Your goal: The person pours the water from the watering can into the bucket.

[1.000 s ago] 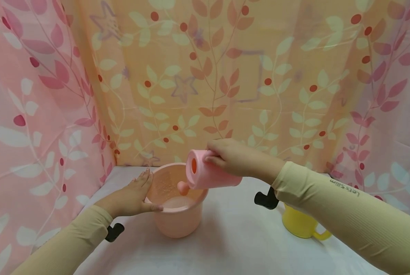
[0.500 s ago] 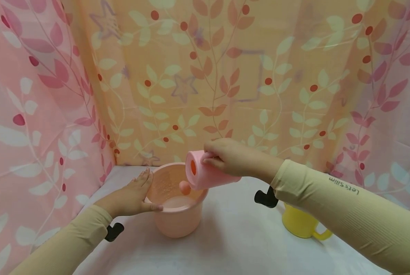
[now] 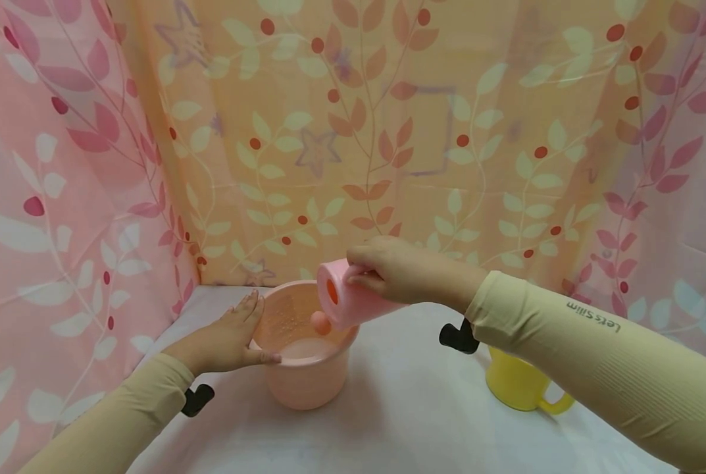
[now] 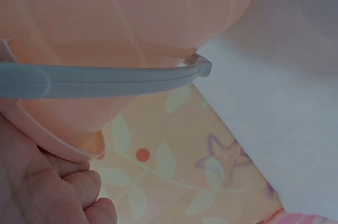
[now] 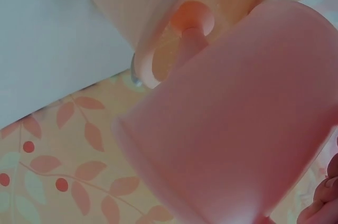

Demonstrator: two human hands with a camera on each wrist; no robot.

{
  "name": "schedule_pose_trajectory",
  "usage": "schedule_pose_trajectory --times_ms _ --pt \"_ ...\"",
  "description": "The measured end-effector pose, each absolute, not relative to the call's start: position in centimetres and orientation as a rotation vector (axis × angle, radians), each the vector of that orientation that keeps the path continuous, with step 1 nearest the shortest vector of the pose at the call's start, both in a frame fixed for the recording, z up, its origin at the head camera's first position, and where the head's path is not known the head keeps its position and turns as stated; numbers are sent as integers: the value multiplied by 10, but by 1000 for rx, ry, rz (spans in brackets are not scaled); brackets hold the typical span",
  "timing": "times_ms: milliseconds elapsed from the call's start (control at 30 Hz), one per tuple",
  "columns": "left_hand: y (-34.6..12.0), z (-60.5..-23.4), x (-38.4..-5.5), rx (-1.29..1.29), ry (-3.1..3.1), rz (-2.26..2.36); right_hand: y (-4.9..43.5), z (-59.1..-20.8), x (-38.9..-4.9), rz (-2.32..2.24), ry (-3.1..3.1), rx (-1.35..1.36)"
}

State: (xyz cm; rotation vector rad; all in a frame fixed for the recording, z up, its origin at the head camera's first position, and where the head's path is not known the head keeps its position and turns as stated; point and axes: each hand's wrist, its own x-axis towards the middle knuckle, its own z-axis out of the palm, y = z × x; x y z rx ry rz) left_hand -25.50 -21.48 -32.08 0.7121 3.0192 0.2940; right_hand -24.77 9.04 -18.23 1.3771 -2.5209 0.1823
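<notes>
Pink cup (image 3: 353, 299) lies tipped on its side in our right hand (image 3: 397, 268), fingers curled over the top of its wall, held just above the rim of the peach bucket (image 3: 308, 368) at about 2 o'clock of the bucket's mouth. Over the last second the cup has crept a little toward 9 o'clock and its base has lifted slightly, while a small peach ball (image 3: 320, 322) has slid lower from the cup's lip into the bucket's opening (a second orange shape still shows inside the cup's mouth). We judge the emptying to be under way but not finished. The cup's long axis runs roughly from 3 o'clock to 9 o'clock, its open mouth pointing at 9 o'clock and tilted down toward the bucket. Our left hand (image 3: 228, 339) steadies the bucket at its 9 o'clock side, fingers fairly straight along the rim with the thumb against the wall; the left wrist view shows a grey handle (image 4: 105, 78) lying against the outside. At 3 o'clock, well apart on the white table (image 3: 400, 421), stands a yellow mug (image 3: 515, 385).
</notes>
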Motion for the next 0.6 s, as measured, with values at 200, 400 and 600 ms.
schedule_pose_trajectory --times_ms 200,400,600 --pt "-214 -320 -254 714 3017 304 93 -182 -248 130 -2482 1396" --pt "-214 -318 -253 706 3011 302 93 -180 -249 110 -2458 1422" --pt "-213 -317 -253 695 3008 300 93 -178 -249 102 -2429 1454"
